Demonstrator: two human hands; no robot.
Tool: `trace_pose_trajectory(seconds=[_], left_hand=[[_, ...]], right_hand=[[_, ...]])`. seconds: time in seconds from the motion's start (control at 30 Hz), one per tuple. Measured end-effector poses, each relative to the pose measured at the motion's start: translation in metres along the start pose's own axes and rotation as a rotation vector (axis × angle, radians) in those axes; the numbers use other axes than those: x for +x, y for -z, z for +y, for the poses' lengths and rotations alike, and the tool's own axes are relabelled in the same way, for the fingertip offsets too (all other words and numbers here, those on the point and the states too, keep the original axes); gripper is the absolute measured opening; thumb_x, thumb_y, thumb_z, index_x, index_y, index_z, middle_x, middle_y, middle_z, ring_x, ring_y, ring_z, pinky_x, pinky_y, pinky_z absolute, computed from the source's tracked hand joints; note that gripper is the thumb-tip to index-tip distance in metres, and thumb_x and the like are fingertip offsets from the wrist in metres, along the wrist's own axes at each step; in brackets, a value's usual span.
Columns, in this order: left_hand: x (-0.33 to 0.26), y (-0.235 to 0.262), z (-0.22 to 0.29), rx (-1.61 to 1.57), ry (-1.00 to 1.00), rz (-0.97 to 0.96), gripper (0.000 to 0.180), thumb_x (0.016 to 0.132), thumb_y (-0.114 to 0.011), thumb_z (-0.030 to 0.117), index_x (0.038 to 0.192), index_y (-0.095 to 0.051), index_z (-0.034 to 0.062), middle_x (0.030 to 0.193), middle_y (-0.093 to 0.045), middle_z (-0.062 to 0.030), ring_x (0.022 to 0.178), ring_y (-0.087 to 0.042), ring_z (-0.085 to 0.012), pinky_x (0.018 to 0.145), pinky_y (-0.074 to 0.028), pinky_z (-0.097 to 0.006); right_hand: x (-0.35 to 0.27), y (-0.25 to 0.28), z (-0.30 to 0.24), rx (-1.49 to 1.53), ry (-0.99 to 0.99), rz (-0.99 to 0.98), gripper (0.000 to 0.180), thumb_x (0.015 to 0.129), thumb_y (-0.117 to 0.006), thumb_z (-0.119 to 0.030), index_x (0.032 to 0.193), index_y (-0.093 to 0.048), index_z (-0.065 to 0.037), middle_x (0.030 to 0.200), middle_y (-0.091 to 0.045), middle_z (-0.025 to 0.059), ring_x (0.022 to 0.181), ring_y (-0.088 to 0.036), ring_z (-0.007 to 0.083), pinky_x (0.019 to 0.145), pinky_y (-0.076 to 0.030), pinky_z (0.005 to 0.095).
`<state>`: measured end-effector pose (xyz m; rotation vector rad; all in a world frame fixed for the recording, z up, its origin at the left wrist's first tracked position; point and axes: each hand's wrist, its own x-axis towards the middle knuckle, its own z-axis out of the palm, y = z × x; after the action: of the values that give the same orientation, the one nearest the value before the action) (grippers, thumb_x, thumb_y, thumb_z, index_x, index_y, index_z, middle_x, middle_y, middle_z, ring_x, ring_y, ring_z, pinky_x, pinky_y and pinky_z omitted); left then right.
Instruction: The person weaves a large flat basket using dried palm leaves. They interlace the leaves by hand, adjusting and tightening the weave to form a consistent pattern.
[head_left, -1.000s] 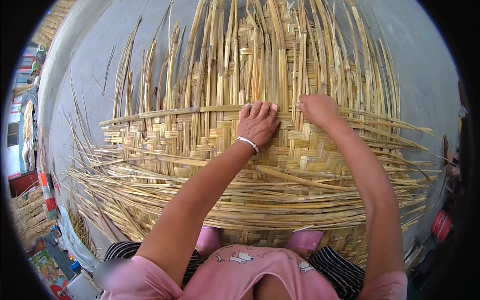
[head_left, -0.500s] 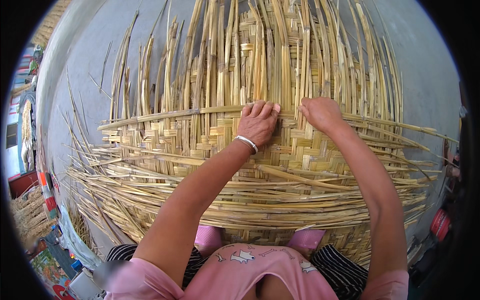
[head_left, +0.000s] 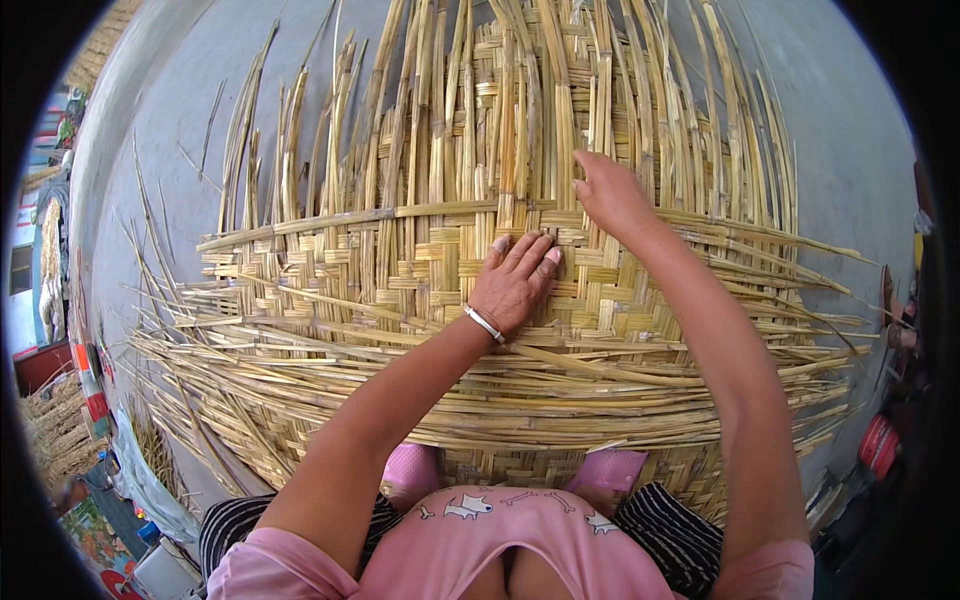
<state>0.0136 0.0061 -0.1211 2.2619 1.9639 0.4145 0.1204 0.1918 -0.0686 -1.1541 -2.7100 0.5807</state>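
A partly woven mat of split reed strips (head_left: 430,268) spreads over the floor before me. My left hand (head_left: 515,285) lies palm down on its weave, fingers spread, just below a long crosswise reed strip (head_left: 350,219). A pale bracelet (head_left: 484,323) circles that wrist. Farther up and to the right, my right hand (head_left: 612,195) is curled at the lower part of the upright loose strips (head_left: 603,90). Its fingers are bent in, and whatever they may hold is hidden. The crosswise strip runs on to the right beyond this hand.
Many loose reed strips (head_left: 560,405) lie crosswise between the weave and my pink shoes (head_left: 610,468). Long strip ends fan out over the grey floor (head_left: 160,90). Dry stalk bundles (head_left: 60,425) stand at the far left, and a red round object (head_left: 880,447) at the right.
My left hand has slid back toward me, off the crosswise strip, and its fingers have spread. My right hand has moved away from me and slightly left, up among the upright strips.
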Motion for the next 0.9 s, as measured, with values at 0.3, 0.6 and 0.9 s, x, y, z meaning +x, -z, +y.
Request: trace_pose_trajectory(seconds=[0.3,0.6,0.9], left_hand=[[-0.007,-0.001,-0.004,-0.011,-0.224,-0.081,0.047,0.086,-0.048,0.022,0.133,-0.042,0.0147,0.136,-0.043,-0.0083,0.129,-0.037,-0.0227,0.105,-0.025,-0.047],[-0.004,0.0,-0.006,-0.122,-0.236,-0.136,0.048,0.088,-0.044,0.022,0.135,-0.039,0.0151,0.142,-0.038,-0.0095,0.133,-0.032,-0.0236,0.108,-0.022,-0.046],[-0.001,-0.008,-0.008,-0.175,-0.287,-0.101,0.048,0.089,-0.043,0.022,0.136,-0.037,0.0109,0.141,-0.037,-0.0132,0.132,-0.034,-0.0277,0.109,-0.024,-0.043]], right_hand=[[0.042,-0.035,0.019,0.721,-0.488,-0.161,0.035,0.076,-0.069,-0.019,0.102,-0.059,0.001,0.077,-0.065,0.013,0.06,-0.061,0.0196,0.063,-0.048,0.0325],[0.034,-0.019,0.011,0.449,-0.431,-0.118,0.029,0.073,-0.071,-0.026,0.088,-0.061,-0.003,0.075,-0.062,0.0132,0.072,-0.061,0.0269,0.065,-0.047,0.0394],[0.034,-0.02,0.009,0.169,-0.429,-0.036,0.028,0.075,-0.066,-0.028,0.088,-0.058,-0.005,0.077,-0.063,0.0136,0.074,-0.061,0.0319,0.067,-0.047,0.0432]])
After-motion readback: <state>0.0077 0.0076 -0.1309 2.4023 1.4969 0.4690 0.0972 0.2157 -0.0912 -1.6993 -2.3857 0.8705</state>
